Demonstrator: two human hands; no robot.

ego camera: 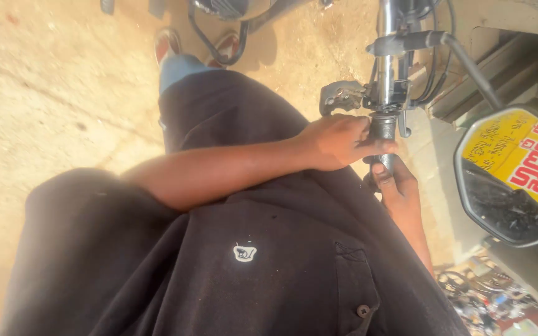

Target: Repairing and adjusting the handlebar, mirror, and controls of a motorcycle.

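A motorcycle handlebar [386, 37] runs down from the top of the view and ends in a dark rubber grip [382, 126]. My left hand [337, 142] reaches across my black shirt and is wrapped around this grip. My right hand [396, 186] comes up from the lower right and clasps the lower end of the same grip, its thumb pressed on it. A grey metal lever bracket [342, 95] sits just above my left hand. Black cables [462, 59] lead off the bar's switch housing.
A rear-view mirror [515, 174] with a yellow and red reflection hangs at the right. Loose metal parts and tools [487, 298] lie at the bottom right. Sandy ground [51, 81] spreads to the left. My shoes [168, 43] and another machine's parts [231, 25] are at the top.
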